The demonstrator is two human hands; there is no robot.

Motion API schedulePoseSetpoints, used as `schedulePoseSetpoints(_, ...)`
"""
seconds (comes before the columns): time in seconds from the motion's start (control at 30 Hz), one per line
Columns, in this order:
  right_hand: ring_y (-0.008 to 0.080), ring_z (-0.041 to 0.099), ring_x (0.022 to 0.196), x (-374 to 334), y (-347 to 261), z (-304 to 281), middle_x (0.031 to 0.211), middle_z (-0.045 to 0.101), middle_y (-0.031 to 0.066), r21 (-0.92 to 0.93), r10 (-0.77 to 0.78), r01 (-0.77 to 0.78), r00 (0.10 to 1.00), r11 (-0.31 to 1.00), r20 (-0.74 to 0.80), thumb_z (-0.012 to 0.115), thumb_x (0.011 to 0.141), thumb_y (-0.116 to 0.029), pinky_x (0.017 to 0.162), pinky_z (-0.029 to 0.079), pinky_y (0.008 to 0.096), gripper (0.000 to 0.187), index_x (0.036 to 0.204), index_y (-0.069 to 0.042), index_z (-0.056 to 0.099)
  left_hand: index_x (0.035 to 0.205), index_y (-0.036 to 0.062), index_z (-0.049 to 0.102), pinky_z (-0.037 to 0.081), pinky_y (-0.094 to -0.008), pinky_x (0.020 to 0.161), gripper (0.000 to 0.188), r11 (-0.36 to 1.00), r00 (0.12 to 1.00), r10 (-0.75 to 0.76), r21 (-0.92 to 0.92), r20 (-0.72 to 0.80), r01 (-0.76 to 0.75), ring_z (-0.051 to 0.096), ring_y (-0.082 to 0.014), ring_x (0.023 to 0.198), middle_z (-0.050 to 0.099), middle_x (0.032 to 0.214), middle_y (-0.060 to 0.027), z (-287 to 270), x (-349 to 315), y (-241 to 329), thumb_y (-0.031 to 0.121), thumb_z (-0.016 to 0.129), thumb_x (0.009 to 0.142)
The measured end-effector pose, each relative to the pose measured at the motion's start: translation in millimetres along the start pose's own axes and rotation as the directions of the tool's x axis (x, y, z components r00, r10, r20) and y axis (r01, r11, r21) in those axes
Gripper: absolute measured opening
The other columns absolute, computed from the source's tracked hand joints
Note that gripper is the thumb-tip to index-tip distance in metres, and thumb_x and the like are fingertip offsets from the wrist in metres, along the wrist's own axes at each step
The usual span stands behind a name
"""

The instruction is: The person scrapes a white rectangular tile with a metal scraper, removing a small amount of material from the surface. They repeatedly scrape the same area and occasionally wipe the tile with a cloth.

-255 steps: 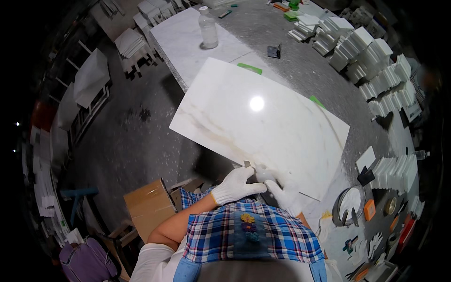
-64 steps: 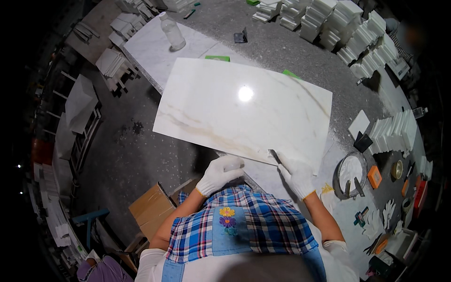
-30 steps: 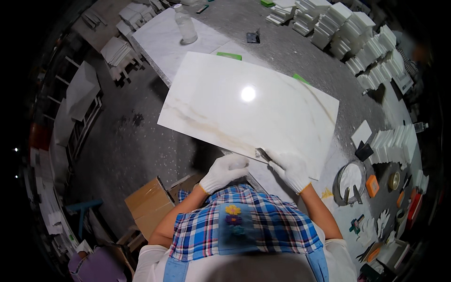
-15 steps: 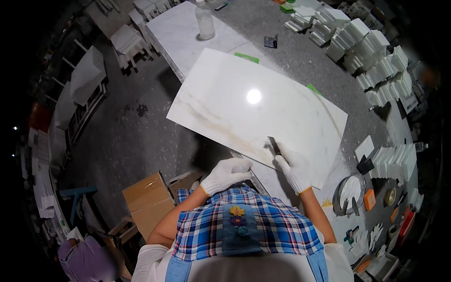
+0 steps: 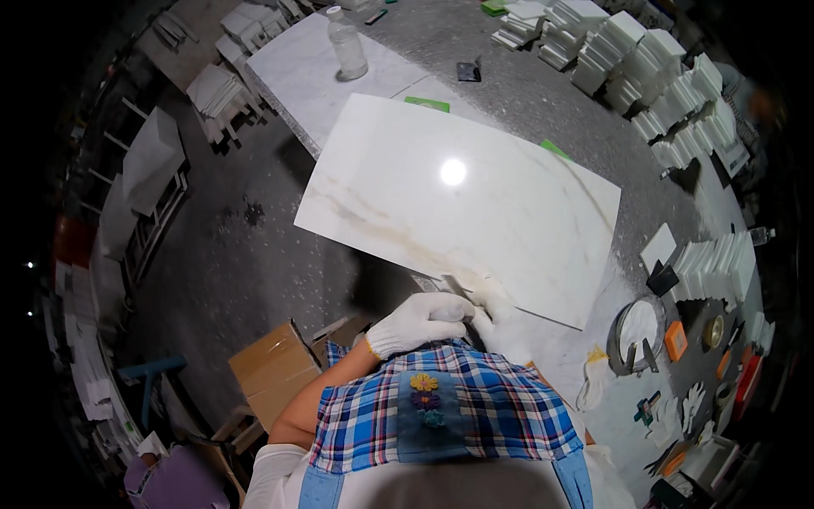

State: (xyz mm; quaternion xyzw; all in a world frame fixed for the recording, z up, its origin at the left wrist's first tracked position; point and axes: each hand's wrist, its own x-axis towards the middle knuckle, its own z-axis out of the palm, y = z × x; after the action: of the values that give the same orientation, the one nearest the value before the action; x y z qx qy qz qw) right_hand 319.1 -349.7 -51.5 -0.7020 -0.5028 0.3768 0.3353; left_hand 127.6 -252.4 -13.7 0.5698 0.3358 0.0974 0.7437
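A large white marble-look slab [image 5: 475,220] with beige and grey veins lies in front of me, its near edge close to my waist. My right hand [image 5: 502,327], in a white knit glove, is closed on a putty knife [image 5: 455,287]. Its flat blade points up and left at the slab's near edge; the handle is mostly covered. Right beside it my left hand [image 5: 421,324], gloved too, has its fingers curled. Whatever those fingers hold, if anything, is hidden. Green pads [image 5: 426,104] show along the slab's far edge.
A clear bottle [image 5: 348,47] stands on the far left of the worktable. At right are a round metal pan [image 5: 638,335], an orange block [image 5: 676,341] and spare gloves [image 5: 670,416]. Stacked white tiles [image 5: 632,64] line the far right. A cardboard box [image 5: 275,369] sits low left.
My right hand has drawn the putty knife from over the slab down and left to its near edge. It now meets my left hand, which has shifted slightly right.
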Motion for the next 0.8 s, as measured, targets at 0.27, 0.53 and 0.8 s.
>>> schedulePoseSetpoints(0.27, 0.0404, 0.068, 0.098, -6, 5, -5, 0.104, 0.071, 0.0241, -0.032, -0.062, 0.07, 0.977, 0.997, 0.202, 0.063, 0.096, -0.028, 0.083, 0.054, 0.0448, 0.033, 0.117, -0.004, 0.071, 0.114, -0.0036, 0.071, 0.052, -0.0293, 0.093, 0.028, 0.998, 0.968, 0.038, -0.047, -0.246, -0.051, 0.067, -0.015, 0.1, 0.074, 0.109, -0.0083, -28, -5, -17, 0.007, 0.073, 0.089)
schedulePoseSetpoints(0.53, 0.0361, 0.067, 0.087, -17, 31, -24, 0.091, 0.068, 0.0221, -0.032, 0.029, -0.027, 0.998, 0.999, 0.059, 0.062, 0.096, -0.022, 0.08, 0.052, 0.0416, 0.024, 0.109, -0.001, 0.064, 0.121, -0.0021, 0.07, 0.052, -0.0293, 0.09, 0.034, 0.996, 0.895, 0.088, 0.05, -0.438, -0.073, 0.066, -0.0152, 0.098, 0.073, 0.104, -0.0069, -49, -20, -31, 0.007, 0.072, 0.088)
schedulePoseSetpoints(0.8, 0.0452, 0.066, 0.099, 37, -17, -31, 0.103, 0.071, 0.0243, -0.153, 0.119, -0.09, 0.974, 0.984, 0.194, 0.051, 0.101, -0.037, 0.086, 0.051, 0.0502, 0.04, 0.121, -0.005, 0.065, 0.12, -0.0014, 0.07, 0.051, -0.0292, 0.093, 0.035, 1.0, 0.964, -0.019, -0.003, -0.264, 0.019, 0.065, -0.0133, 0.101, 0.073, 0.109, -0.0058, -39, -16, -30, 0.011, 0.075, 0.088)
